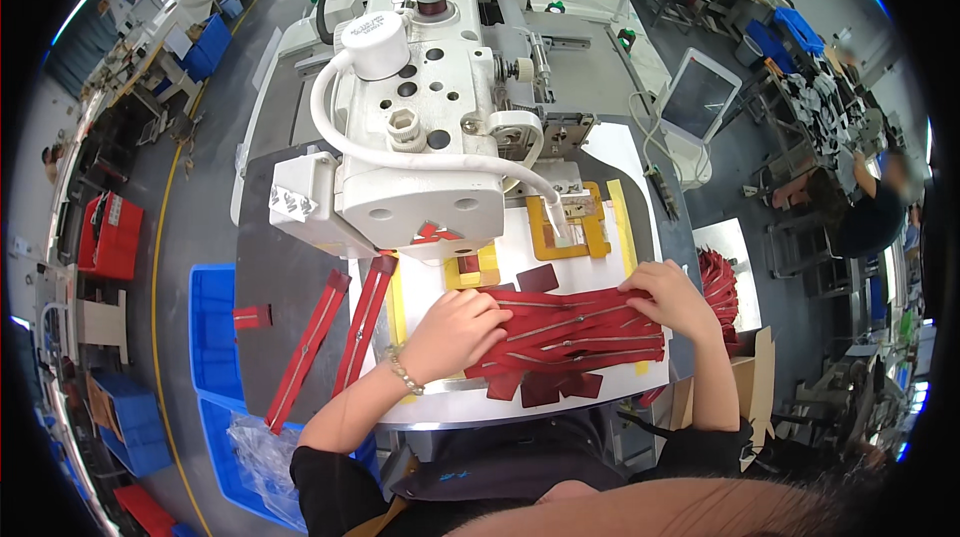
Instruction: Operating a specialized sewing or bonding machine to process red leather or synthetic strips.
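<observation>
A pile of red zippers point(575, 325) with metal teeth lies crosswise on the white work surface in front of me. My left hand point(455, 335), with a beaded bracelet at the wrist, has its fingers curled onto the pile's left end. At the far right edge of the pile, my right hand point(668, 299) pinches the zipper tapes between thumb and fingers. Several dark red patches point(540, 389) lie along the near side of the pile, and another dark red patch point(537, 278) lies beyond it. Left of my left hand, two more red zippers point(308, 352) lie slanted.
A white sewing machine head point(420, 197) overhangs the surface, with a yellow clamp frame point(570, 242) under it. Blue bins point(215, 337) stand at the left. A bundle of red zippers point(718, 287) hangs at the right, near a screen point(702, 95) and a cardboard box point(755, 387).
</observation>
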`<action>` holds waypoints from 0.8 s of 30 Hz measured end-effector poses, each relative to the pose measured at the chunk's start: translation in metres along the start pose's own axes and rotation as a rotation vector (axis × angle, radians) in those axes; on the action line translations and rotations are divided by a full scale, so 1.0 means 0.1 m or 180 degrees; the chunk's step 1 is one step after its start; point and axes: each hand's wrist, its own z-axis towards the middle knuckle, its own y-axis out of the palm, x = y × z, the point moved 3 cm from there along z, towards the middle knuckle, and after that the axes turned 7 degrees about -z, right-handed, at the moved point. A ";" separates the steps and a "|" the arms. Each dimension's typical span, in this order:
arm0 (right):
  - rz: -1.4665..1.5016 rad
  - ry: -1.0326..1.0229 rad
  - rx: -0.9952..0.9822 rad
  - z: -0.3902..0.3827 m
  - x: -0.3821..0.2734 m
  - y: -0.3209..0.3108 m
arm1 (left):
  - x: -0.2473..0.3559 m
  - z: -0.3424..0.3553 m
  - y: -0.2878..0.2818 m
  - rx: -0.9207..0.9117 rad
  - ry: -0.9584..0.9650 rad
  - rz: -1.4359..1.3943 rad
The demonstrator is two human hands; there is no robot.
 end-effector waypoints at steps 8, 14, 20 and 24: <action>0.0348 -0.0123 0.0202 -0.15 0.07 0.09 | 0.09 0.10 0.33 -0.0301 -0.0237 0.0210; 0.0259 -0.0240 0.0113 -0.14 0.08 0.08 | 0.14 0.07 0.42 -0.0279 -0.0319 0.0399; 0.0501 -0.0209 0.0520 -0.17 0.07 0.03 | 0.19 0.09 0.33 -0.0182 -0.0483 0.0340; 0.0665 0.0035 0.0828 -0.08 0.04 -0.11 | 0.25 0.24 0.08 -0.0012 -0.0364 0.0909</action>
